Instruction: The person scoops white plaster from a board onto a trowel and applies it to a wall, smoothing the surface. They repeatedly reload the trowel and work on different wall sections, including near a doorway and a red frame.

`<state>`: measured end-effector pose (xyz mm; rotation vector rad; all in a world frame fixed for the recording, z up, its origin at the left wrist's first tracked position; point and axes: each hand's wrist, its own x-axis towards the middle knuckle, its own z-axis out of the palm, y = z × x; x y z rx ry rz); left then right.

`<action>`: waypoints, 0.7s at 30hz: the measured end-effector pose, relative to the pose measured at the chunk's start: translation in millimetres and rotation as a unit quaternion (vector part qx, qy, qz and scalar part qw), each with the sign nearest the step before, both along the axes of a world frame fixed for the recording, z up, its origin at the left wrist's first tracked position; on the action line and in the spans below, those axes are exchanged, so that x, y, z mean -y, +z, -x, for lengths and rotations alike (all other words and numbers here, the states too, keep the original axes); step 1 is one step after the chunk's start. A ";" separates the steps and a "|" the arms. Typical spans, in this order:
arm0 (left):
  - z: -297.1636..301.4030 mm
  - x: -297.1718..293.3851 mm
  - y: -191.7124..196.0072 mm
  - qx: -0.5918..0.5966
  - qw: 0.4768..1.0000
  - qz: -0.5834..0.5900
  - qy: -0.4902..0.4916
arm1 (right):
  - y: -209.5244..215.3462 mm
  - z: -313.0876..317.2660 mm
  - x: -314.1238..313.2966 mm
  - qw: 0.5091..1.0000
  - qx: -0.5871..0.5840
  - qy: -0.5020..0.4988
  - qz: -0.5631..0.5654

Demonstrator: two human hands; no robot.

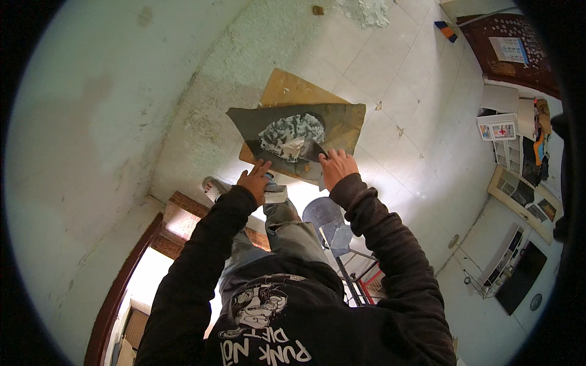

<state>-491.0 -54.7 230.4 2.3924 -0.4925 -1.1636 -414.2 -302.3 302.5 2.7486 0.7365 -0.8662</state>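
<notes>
A heap of whitish-grey paste [292, 137] lies on a dark, stained sheet [345, 125] in front of me. Under that sheet, a tan board [296, 88] sticks out at the far side and at the left. My right hand [337, 168] is closed around a scraper, its dark blade [314, 151] touching the right near side of the paste. At the sheet's near left edge is my left hand [254, 182], its fingers stretched out and resting on the rim. Whether the left thumb grips from below is hidden.
Beneath my right forearm stand a dark bucket [322, 213] and a metal-framed stand [349, 274]. A patchy wall [104, 116] rises on the left. Pale floor tiles [390, 79] stretch ahead, with a brush [446, 31] far right. Cluttered shelves [510, 140] line the right side.
</notes>
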 end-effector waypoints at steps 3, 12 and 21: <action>-0.6 7.0 -9.1 -0.017 1.000 -0.020 -0.009 | -2.3 -6.0 -2.7 0.999 -0.014 0.024 0.022; -5.4 18.4 -10.3 -0.038 0.996 -0.075 0.003 | -6.4 -11.4 -6.0 0.999 -0.020 0.030 0.024; -11.2 17.0 -8.4 -0.043 0.997 -0.061 0.010 | 4.0 -1.1 -0.2 0.996 -0.062 -0.056 0.040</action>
